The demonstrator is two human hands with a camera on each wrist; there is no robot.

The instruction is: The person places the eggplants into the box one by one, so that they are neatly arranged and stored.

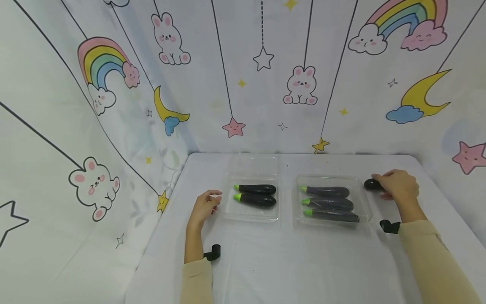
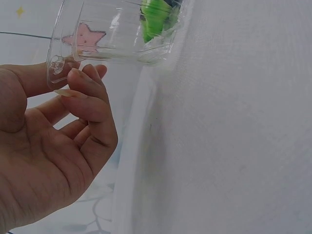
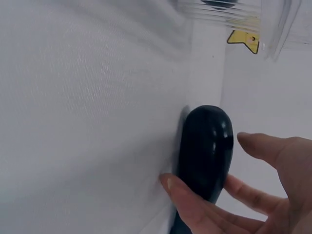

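My left hand [image 1: 205,209] is beside the left rim of an open clear plastic box [image 1: 252,216], fingers loosely bent. In the left wrist view its fingertips overlap the clear rim; I cannot tell whether they touch it. Two glossy black eggplants [image 1: 256,200] with bright green stems lie in this box. At the right, my right hand [image 1: 402,188] is around another black eggplant [image 3: 207,146] lying on the table. In the right wrist view its fingers are on both sides, with a small gap at one fingertip. The hand hides this eggplant's far end.
A second clear box [image 1: 330,223] with three eggplants [image 1: 328,204] under plastic stands between the hands. The first box's clear lid [image 1: 254,164] extends behind it. A white cloth covers the table [image 1: 300,261]; a patterned curtain [image 1: 212,84] hangs behind. Both wrists wear black cameras [image 1: 389,226].
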